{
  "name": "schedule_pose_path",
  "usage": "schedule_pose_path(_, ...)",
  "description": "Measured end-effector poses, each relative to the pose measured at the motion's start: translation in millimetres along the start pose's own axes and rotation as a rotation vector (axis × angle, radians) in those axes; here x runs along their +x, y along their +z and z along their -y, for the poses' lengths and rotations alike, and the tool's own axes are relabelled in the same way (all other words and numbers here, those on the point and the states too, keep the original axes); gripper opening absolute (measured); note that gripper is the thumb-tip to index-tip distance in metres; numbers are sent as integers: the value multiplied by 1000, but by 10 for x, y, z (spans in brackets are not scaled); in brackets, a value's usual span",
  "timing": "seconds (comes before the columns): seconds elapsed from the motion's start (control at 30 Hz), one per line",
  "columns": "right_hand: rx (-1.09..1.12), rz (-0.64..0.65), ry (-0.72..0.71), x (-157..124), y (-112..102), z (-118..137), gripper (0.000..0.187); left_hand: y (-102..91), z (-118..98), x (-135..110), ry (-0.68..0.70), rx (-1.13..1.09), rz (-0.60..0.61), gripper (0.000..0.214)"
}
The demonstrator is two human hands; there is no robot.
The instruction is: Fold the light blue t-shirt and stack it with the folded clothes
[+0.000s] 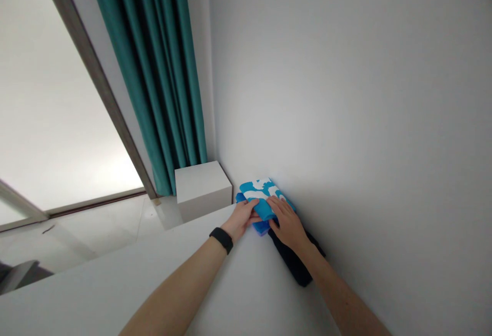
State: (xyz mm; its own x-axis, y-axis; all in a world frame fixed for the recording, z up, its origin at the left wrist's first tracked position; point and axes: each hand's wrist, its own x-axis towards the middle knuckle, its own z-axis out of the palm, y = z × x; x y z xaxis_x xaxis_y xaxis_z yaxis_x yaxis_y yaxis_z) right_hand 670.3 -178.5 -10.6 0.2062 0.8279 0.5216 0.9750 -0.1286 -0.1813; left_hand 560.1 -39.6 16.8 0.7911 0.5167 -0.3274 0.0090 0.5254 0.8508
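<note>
A folded blue-and-white patterned cloth lies near the far corner of a white surface, close against the wall. My left hand, with a black band on its wrist, pinches the near left side of it, thumb on top and fingers lower down. On the right side, my right hand curls its fingers over the cloth, thumb at the near edge. Under the cloth a darker blue folded piece shows in part. Black folded fabric lies beside it, partly hidden by my right hand and forearm.
The white surface runs along a plain wall. Beyond its far edge stands a white box-like cabinet, with a green curtain behind it. A framed sliding door and pale floor tiles are at left.
</note>
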Motion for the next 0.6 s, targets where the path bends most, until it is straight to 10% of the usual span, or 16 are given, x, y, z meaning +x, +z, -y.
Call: schedule_pose_path(0.6, -158, 25, 77, 7, -35, -373, 65, -201, -89, 279, 31, 154, -118, 31)
